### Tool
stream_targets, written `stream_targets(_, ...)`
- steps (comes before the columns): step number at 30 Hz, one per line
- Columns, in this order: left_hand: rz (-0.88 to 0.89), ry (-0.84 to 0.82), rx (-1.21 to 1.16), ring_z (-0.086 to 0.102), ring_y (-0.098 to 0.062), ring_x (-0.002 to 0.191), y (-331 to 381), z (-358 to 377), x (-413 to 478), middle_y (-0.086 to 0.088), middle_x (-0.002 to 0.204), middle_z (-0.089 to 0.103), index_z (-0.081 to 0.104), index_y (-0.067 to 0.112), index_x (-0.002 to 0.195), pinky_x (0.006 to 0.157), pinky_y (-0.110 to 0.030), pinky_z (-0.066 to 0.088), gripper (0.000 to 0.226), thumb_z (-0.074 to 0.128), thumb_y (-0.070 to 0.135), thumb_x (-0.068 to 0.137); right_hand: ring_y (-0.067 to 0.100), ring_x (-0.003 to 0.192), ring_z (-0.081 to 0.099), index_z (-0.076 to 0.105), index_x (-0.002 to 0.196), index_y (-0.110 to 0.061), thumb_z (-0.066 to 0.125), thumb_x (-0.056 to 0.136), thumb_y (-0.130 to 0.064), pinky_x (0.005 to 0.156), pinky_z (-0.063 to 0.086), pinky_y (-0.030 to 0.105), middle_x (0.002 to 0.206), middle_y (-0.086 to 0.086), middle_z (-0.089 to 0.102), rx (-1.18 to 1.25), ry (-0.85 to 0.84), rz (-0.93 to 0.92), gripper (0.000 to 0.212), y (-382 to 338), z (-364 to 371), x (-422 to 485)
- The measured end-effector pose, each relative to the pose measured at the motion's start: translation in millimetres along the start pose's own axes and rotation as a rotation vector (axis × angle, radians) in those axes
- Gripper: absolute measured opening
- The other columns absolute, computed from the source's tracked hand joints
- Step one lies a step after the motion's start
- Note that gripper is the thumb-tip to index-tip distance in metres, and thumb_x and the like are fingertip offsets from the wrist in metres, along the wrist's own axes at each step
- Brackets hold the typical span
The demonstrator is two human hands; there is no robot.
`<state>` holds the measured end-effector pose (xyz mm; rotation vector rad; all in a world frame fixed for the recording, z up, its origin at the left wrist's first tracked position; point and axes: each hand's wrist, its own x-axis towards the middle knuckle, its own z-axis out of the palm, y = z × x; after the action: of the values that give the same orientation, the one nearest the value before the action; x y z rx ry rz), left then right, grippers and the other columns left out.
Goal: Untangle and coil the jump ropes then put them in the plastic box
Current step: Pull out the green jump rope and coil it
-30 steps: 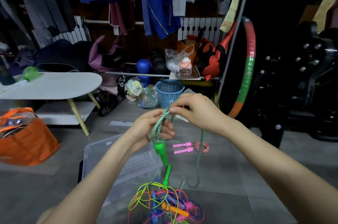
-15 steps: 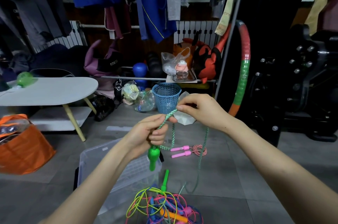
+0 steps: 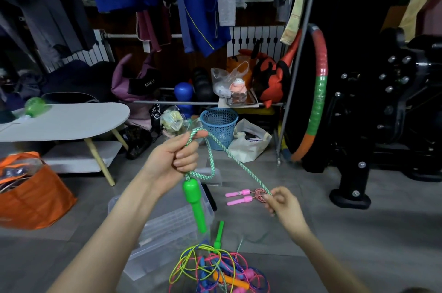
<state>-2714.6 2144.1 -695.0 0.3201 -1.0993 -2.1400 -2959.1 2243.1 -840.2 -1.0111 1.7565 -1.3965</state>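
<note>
My left hand grips a loop of the green-and-white braided jump rope, and its green handle hangs below the fist. The rope runs down to the right to my right hand, which pinches it low over the floor. The rope's second green handle lies on the floor. A clear plastic box sits on the floor below my left forearm. A tangle of coloured jump ropes lies at the bottom centre. A coiled pink-handled rope rests on the floor beside my right hand.
A white low table stands at the left with an orange bag in front of it. A blue mesh basket, a white bag and a hula hoop stand behind. Black gym equipment fills the right.
My right hand has slid down along the rope from beside my left hand to near the floor, stretching the rope out. My left hand rose a little with the loop and handle.
</note>
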Motion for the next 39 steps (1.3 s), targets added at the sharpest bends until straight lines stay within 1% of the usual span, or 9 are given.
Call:
stream_targets(2,0.038,0.093,0.021,0.026,-0.002,0.033,-0.5,-4.8,-0.1,0.007,0.046,0.032,0.069,0.004,0.091,0.032,-0.014,0.023,0.033,0.074,0.022,0.064,0.014,0.054,0.044,0.054,0.074,-0.008,0.066,0.084,-0.015,0.051,0.034,0.022,0.057,0.000,0.053,-0.237,0.073,-0.178,0.018,-14.1,5.2,-6.2)
stream_targets(5,0.075,0.254,0.086,0.027,-0.002,0.031,2.1,-13.0,0.6,0.009,0.042,0.030,0.061,0.010,0.078,0.031,-0.013,0.022,0.013,0.059,0.022,0.076,0.017,0.057,0.053,0.058,0.073,-0.008,0.068,0.083,-0.024,0.049,0.028,0.023,0.059,0.001,0.056,-0.830,-0.057,-0.489,0.021,-57.5,16.0,-18.4)
stream_targets(7,0.081,0.356,0.194,0.026,-0.002,0.032,0.4,-19.3,0.1,0.009,0.041,0.030,0.051,0.011,0.079,0.033,-0.014,0.020,0.019,0.041,0.019,0.093,0.018,0.043,0.056,0.059,0.055,-0.016,0.088,0.048,-0.030,0.040,0.022,0.022,0.048,0.003,0.055,-1.231,-0.118,-0.705,0.034,-87.9,25.7,-32.6)
stream_targets(9,0.085,0.417,0.288,0.027,-0.004,0.034,-5.4,-25.2,-0.4,0.009,0.043,0.031,0.048,0.011,0.078,0.035,-0.015,0.021,0.027,0.033,0.019,0.099,0.014,0.030,0.049,0.053,0.042,-0.017,0.087,0.015,-0.021,0.041,0.010,0.018,0.037,0.002,0.048,-1.351,-0.176,-0.806,0.043,-113.8,38.1,-53.3)
stream_targets(12,0.073,0.450,0.379,0.035,-0.009,0.038,-15.2,-29.4,-2.7,0.005,0.046,0.038,0.047,0.010,0.078,0.039,-0.017,0.027,0.027,0.034,0.018,0.099,0.017,0.037,0.053,0.054,0.047,-0.018,0.075,0.021,-0.008,0.044,0.013,0.020,0.045,0.000,0.050,-1.316,-0.403,-0.998,0.035,-139.7,47.5,-65.8)
stream_targets(15,0.035,0.433,0.443,0.047,-0.014,0.042,-17.7,-27.8,-5.9,0.000,0.049,0.047,0.047,0.010,0.077,0.042,-0.019,0.037,0.027,0.035,0.017,0.099,0.032,0.075,0.060,0.063,0.081,-0.007,0.057,0.068,0.002,0.055,0.027,0.030,0.080,0.013,0.058,-1.210,-0.526,-1.022,0.018,-158.7,55.3,-58.1)
stream_targets(18,-0.014,0.384,0.520,0.055,-0.017,0.049,-18.5,-22.9,-10.1,-0.002,0.052,0.053,0.049,0.009,0.077,0.045,-0.020,0.046,0.026,0.037,0.018,0.099,0.029,0.096,0.055,0.064,0.108,-0.012,0.048,0.093,-0.015,0.076,0.038,0.036,0.100,0.012,0.059,-1.004,-0.561,-0.892,0.022,-165.6,57.0,-39.2)
stream_targets(24,-0.120,0.288,0.521,0.065,-0.029,0.057,-26.8,-7.0,-13.5,-0.012,0.057,0.059,0.053,0.000,0.090,0.051,-0.027,0.054,0.025,0.037,0.018,0.098,0.004,0.079,0.048,0.071,0.099,-0.010,0.058,0.090,-0.014,0.070,0.032,0.010,0.075,-0.015,0.050,-0.642,-0.488,-0.818,0.016,-174.6,49.0,-19.1)
stream_targets(39,-0.193,0.130,0.295,0.049,-0.018,0.045,-48.5,15.3,-10.1,-0.002,0.054,0.045,0.051,0.006,0.082,0.046,-0.023,0.041,0.018,0.044,0.021,0.086,0.025,0.088,0.060,0.070,0.095,-0.007,0.059,0.089,-0.016,0.080,0.046,0.037,0.091,0.009,0.067,-0.636,-0.193,-0.825,0.015,-160.3,28.9,4.6)
